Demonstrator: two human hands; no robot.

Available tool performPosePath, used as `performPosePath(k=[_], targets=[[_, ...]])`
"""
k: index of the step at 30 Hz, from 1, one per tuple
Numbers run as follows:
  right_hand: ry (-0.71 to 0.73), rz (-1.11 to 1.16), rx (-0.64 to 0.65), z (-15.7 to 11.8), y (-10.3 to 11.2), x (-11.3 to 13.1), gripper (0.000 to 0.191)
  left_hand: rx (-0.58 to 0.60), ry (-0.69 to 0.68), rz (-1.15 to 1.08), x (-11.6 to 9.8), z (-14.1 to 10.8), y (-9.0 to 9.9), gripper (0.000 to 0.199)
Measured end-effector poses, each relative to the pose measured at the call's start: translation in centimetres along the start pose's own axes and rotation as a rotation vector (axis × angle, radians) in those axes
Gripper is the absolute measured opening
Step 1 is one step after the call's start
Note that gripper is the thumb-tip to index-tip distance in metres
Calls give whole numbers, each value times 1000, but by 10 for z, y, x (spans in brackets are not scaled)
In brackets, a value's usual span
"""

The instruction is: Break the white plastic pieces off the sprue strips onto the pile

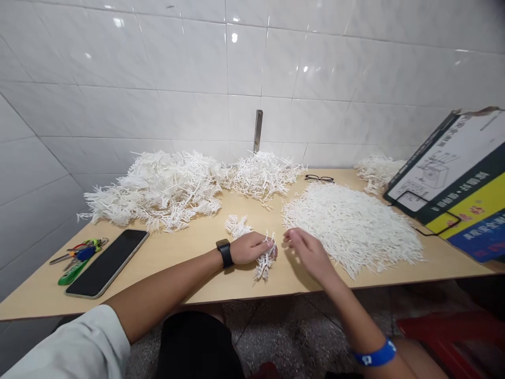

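Note:
My left hand (252,247), with a black watch at the wrist, is closed around a small bunch of white branched pieces (264,267) near the table's front edge. Just to its right is my right hand (310,253), fingers bent, at the left edge of a flat round pile of small white pieces (351,223). Whether anything sits between its fingertips is too small to tell. A small white clump (238,226) lies behind my left hand. Larger heaps of white branched pieces (158,184) stand at the back left and back middle (265,176).
A phone (108,263) and keys (81,252) lie on the table (189,287) at the left. Glasses (319,179) rest near the wall. On the right a printed box (453,179) leans beside another white heap (379,169). A red stool (453,331) is below.

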State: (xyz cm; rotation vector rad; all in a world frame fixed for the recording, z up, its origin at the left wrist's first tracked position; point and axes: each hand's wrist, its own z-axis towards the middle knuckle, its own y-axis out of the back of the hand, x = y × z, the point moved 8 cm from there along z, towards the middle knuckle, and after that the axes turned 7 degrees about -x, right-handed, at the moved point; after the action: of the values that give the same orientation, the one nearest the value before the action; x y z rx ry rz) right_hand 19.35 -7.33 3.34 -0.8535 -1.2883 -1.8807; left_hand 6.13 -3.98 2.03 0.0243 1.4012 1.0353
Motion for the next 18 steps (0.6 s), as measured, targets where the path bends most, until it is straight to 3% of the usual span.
performPosePath(k=[2, 6, 13, 18], targets=[[36, -23, 63, -11, -19, 10, 33, -4, -20, 56, 2, -1, -1, 55], [167, -198, 49, -20, -35, 15, 29, -39, -12, 104, 8, 0, 1, 56], [275, -265, -11, -32, -29, 22, 25, -19, 21, 103, 10, 1, 1, 54], [188, -354, 51, -39, -24, 20, 26, 3, -42, 267, 5, 2, -6, 50]])
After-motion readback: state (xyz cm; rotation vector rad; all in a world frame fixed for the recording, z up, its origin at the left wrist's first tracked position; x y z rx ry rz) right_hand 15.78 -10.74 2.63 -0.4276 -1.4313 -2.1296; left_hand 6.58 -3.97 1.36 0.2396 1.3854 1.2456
